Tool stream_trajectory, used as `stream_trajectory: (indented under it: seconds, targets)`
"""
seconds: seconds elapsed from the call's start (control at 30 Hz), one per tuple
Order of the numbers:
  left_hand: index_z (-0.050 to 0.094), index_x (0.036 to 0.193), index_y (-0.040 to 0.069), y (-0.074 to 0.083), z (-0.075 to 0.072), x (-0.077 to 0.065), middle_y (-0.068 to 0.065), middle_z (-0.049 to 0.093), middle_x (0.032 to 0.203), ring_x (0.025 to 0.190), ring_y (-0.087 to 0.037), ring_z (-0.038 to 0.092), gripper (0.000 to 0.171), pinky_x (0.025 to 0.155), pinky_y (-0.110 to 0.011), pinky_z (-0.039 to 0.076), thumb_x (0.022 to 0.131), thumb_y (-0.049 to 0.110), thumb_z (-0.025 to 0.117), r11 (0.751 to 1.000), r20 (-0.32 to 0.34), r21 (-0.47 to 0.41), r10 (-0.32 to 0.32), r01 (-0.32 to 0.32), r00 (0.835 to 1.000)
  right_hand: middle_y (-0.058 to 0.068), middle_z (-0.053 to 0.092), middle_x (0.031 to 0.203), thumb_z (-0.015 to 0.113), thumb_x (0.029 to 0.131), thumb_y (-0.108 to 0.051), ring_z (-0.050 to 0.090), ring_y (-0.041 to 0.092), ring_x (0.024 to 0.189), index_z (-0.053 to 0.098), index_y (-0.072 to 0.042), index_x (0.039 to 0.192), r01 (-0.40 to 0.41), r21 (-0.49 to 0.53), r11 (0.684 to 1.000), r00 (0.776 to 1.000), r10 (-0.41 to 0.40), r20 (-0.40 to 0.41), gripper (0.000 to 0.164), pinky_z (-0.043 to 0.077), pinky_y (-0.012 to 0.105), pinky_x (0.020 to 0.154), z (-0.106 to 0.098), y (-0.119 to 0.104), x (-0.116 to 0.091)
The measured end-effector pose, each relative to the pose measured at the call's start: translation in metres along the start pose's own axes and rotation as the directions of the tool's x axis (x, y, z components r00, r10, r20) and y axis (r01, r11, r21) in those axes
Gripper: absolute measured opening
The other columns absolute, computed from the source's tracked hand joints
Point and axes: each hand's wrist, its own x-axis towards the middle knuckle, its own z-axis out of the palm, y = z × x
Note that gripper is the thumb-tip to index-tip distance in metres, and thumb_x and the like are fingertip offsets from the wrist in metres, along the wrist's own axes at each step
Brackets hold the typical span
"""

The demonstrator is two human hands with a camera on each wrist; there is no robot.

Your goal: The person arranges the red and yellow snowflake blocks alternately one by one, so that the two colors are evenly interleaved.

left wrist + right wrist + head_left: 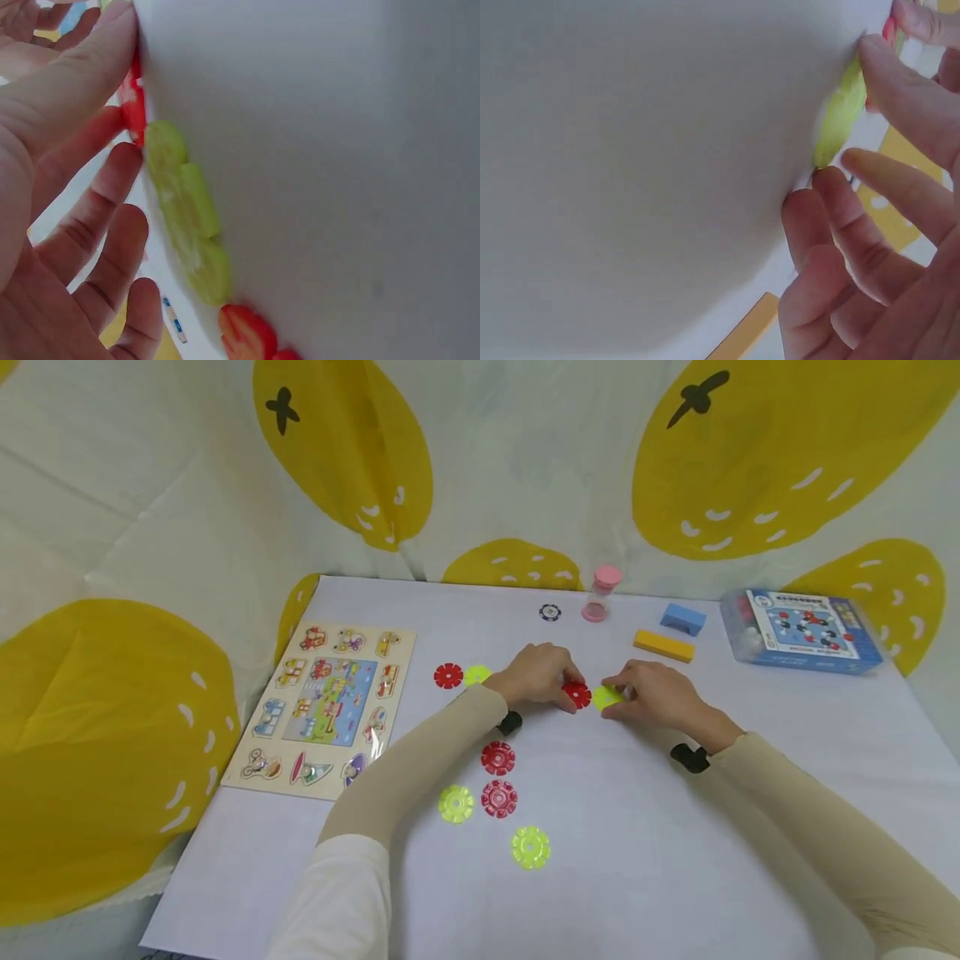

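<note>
My left hand [537, 675] pinches a red notched plastic disc [577, 695] between thumb and fingers, low over the white table. Right beside it, my right hand [654, 697] has thumb and forefinger at opposite edges of a yellow-green notched disc [606, 697]. The two discs lie nearly edge to edge. In the right wrist view the yellow-green disc [841, 116] appears almost edge-on between the fingertips. Partly behind the left hand is another yellow-green disc [476, 675], with a red disc [448, 676] at its left.
Nearer the front lie red discs [498, 758] and yellow-green discs [531, 847]. A wooden peg puzzle [401, 693] is at the left. Toward the back are a poker chip [550, 612], a pink sand timer [601, 593], a blue block [683, 619], a yellow block [663, 646] and a boxed set [806, 631].
</note>
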Motion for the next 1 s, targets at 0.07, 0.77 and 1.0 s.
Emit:
stream_trajectory:
  seconds: [0.07, 0.77, 1.0]
  targets:
    - [0.064, 0.121, 0.033, 0.002, -0.003, -0.007, 0.013, 0.062, 0.112, 0.102, -0.006, 0.049, 0.053, 0.090, -0.030, 0.039, 0.072, 0.048, 0.078, 1.000, -0.004, 0.018, -0.004, 0.004, 1.000, 0.005, 0.065, 0.099, 0.079, 0.072, -0.042, 0.056, 0.017, 0.082, 0.064, -0.016, 0.124, -0.013, 0.014, 1.000, 1.000, 0.013, -0.009, 0.059, 0.044, 0.025, 0.062, -0.002, -0.003, -0.005]
    - [0.061, 0.127, 0.029, -0.029, 0.012, -0.160, 0.009, 0.055, 0.115, 0.104, -0.007, 0.047, 0.052, 0.085, -0.024, 0.045, 0.078, 0.040, 0.076, 0.990, 0.030, -0.058, 0.128, -0.126, 0.991, -0.007, 0.058, 0.095, 0.079, 0.069, -0.049, 0.052, 0.005, 0.080, 0.069, -0.024, 0.110, 0.381, -0.102, 0.919, 0.924, -0.376, 0.065, 0.049, 0.043, 0.018, 0.055, 0.063, -0.142, -0.107]
    - [0.066, 0.114, 0.028, -0.035, 0.012, -0.159, 0.010, 0.055, 0.108, 0.103, -0.006, 0.047, 0.045, 0.084, -0.024, 0.045, 0.073, 0.041, 0.080, 0.992, 0.023, -0.075, 0.101, -0.099, 0.995, -0.011, 0.059, 0.092, 0.082, 0.067, -0.043, 0.050, 0.002, 0.078, 0.066, -0.026, 0.109, 0.244, -0.056, 0.968, 0.970, -0.243, 0.014, 0.048, 0.046, 0.020, 0.063, 0.060, -0.127, -0.106]
